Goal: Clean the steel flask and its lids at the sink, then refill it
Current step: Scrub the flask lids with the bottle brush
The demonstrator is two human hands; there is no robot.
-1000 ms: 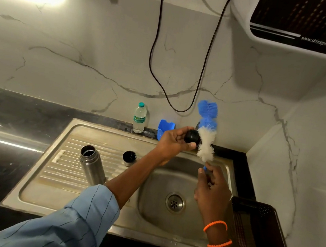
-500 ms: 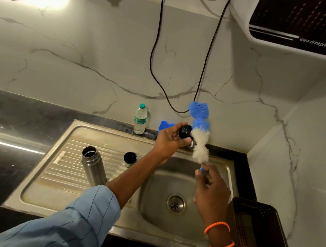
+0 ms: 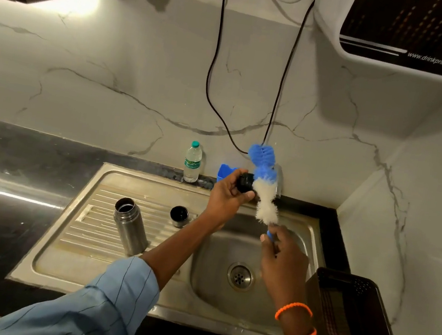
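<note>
Your left hand holds the small black lid above the back edge of the sink, fingers curled round it. The white part of the brush touches the lid, and its blue end sticks up toward the wall. Your right hand grips the brush handle over the sink bowl, near the drain. The flask stands open and upright on the ribbed side of the sink, left of the bowl. The cup lid sits on the same ribbed side, between the flask and the bowl. A water bottle and a blue holder stand behind the sink by the wall. A dark basket sits just right of the sink.
</note>
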